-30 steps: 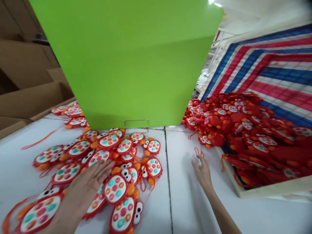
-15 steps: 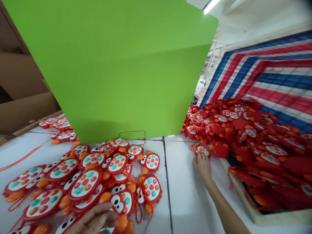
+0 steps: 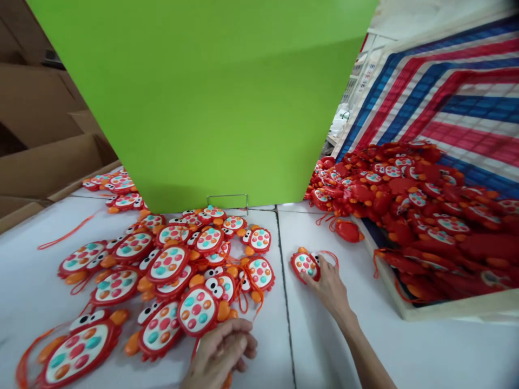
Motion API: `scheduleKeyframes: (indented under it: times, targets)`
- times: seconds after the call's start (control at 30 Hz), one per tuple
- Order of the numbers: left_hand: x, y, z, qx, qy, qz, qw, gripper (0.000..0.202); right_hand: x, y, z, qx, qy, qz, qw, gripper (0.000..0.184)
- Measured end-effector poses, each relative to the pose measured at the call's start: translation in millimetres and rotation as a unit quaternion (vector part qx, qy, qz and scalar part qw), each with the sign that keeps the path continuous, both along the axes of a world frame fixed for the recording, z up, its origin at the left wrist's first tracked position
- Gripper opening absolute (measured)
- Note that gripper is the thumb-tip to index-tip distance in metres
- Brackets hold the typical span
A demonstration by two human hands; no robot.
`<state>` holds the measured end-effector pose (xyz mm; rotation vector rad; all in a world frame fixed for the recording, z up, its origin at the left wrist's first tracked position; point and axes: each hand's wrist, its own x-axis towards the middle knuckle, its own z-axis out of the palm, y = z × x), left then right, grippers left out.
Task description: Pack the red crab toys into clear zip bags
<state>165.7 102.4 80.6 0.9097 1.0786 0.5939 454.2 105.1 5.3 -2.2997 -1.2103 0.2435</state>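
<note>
My right hand (image 3: 330,286) grips a small red crab-shaped toy (image 3: 306,265) with coloured dots, resting on the white table just right of the table seam. My left hand (image 3: 223,351) is curled at the near edge of a spread of the same red toys (image 3: 170,265), its fingers closed over one of them, mostly hidden beneath. A tall heap of red toys (image 3: 409,205) fills a wooden-edged tray (image 3: 441,309) to the right. One loose red toy (image 3: 348,230) lies face down between the heap and my right hand.
A big green board (image 3: 211,102) stands upright on a wire stand (image 3: 227,202) behind the toys. Cardboard boxes (image 3: 44,156) sit at the left. A red, white and blue striped sheet (image 3: 454,97) covers the far right. An orange cord (image 3: 67,233) lies at the left.
My right hand pulled a toy from the heap's edge toward me onto the table. My left hand drew back from the spread toys and curled shut at its near edge.
</note>
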Motion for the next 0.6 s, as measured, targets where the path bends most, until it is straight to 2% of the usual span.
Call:
scheduleKeyframes:
  times: [0.13, 0.23, 0.3, 0.4, 0.5, 0.6]
  targets:
    - [6, -7, -5.6, 0.007, -0.020, -0.057, 0.998, 0.039, -18, 17, 5.9, -0.016, 0.040, -0.004, 0.999, 0.068]
    - [5, -11, -6.6, 0.016, -0.023, -0.042, 0.999, 0.040, -36, 10, 10.2, 0.001, 0.064, 0.005, 0.998, 0.070]
    - [6, -13, -6.0, 0.015, -0.026, -0.022, 0.999, 0.043, -51, -5, 15.0, 0.045, 0.112, 0.026, 0.992, 0.068]
    - [11, -14, -7.7, 0.001, -0.050, -0.014, 0.999, 0.051, -78, -37, 28.1, 0.126, 0.252, 0.076, 0.956, 0.067]
    - [18, -17, -14.8, -0.022, -0.076, -0.003, 0.997, 0.060, -104, -63, 43.2, 0.140, 0.364, 0.128, 0.912, 0.073]
    - [21, -22, -20.9, -0.045, -0.092, 0.011, 0.995, 0.063, -118, -72, 49.0, 0.152, 0.471, 0.108, 0.862, 0.060]
